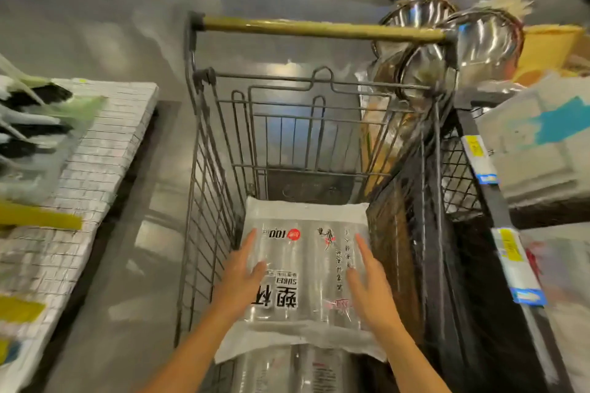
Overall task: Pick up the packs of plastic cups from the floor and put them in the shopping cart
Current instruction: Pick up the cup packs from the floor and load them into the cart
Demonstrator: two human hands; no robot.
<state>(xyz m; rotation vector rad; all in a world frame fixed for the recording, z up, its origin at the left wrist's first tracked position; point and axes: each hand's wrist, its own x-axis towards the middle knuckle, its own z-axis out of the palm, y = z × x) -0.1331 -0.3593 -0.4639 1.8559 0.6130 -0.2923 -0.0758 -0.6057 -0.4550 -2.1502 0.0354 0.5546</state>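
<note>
At lower centre, a pack (303, 277) was laid in the cart (319, 28) over a lower pack (287, 370), flanked by the left hand (239, 277) and right hand (372, 284), both held flat against it with fingers straight.

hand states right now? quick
Left hand: open, fingers flat on the pack of plastic cups.
Right hand: open, flat on the same pack.
</note>
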